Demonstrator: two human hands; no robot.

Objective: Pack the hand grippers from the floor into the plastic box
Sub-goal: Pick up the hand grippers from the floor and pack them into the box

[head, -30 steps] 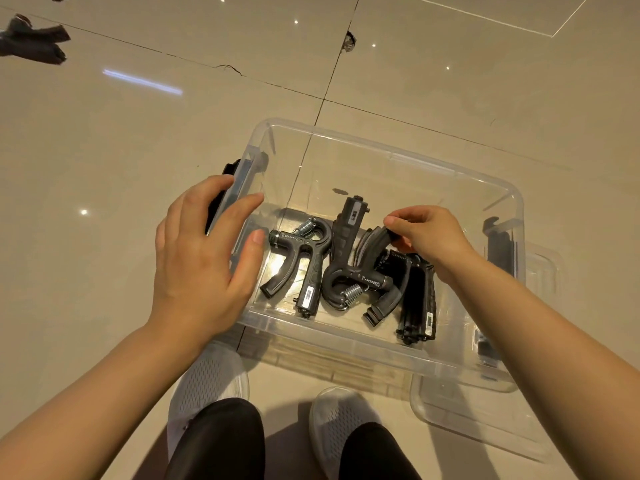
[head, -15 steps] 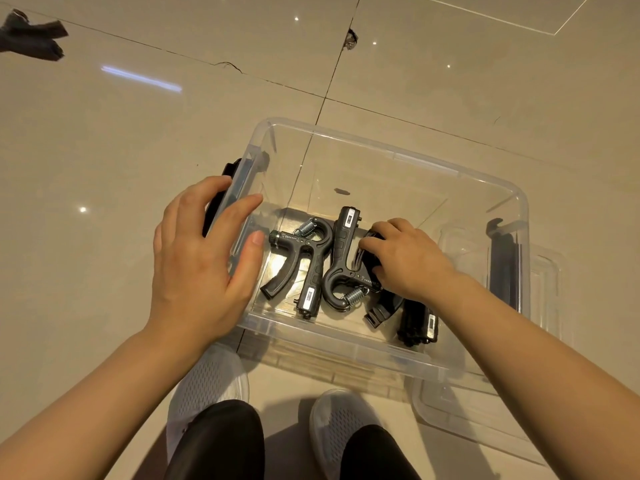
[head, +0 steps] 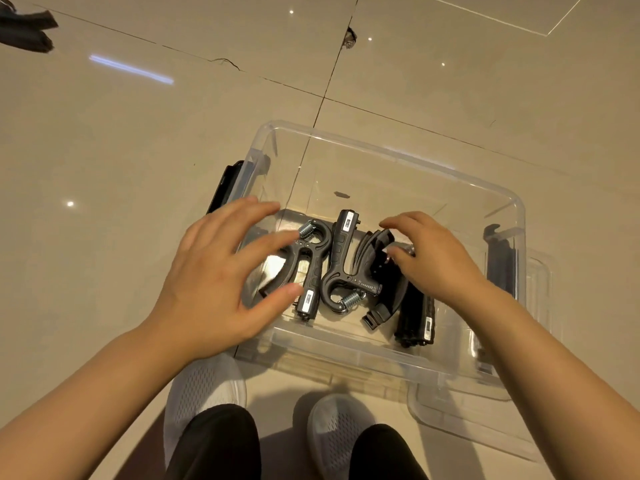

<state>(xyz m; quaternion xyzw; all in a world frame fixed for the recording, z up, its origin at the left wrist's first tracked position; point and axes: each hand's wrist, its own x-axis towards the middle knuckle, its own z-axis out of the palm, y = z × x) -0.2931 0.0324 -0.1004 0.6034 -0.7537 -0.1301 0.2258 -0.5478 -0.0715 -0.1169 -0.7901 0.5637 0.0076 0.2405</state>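
- While several hand grippers [head: 332,265] lie side by side on the bottom of the plastic box [head: 398,161], an arranging step is judged to be in hand: in the head view, both hands are seen lowered over the near half of the box, which stands on the tiled floor [head: 121,168].
- The left hand [head: 221,275] is held spread, its fingers extended over the box's left wall and the leftmost gripper [head: 308,258]; no grip is made, and whether the fingertips touch that gripper cannot be told.
- The right hand [head: 433,258] is held loosely curved over the grippers on the right side of the row; nothing is seen pinched, though contact beneath the palm is hidden.
- A dark gripper-like item [head: 24,32] is visible far off at the top left corner of the floor, too small for certainty; if it is one, the packing is judged unfinished.
- A clear lid [head: 478,420] is seen under or just beside the box's right end, and white shoes [head: 204,386] stand just before the near wall.
- The next move is judged to call for the row to be nudged tight, then for a reach well away to the far left.
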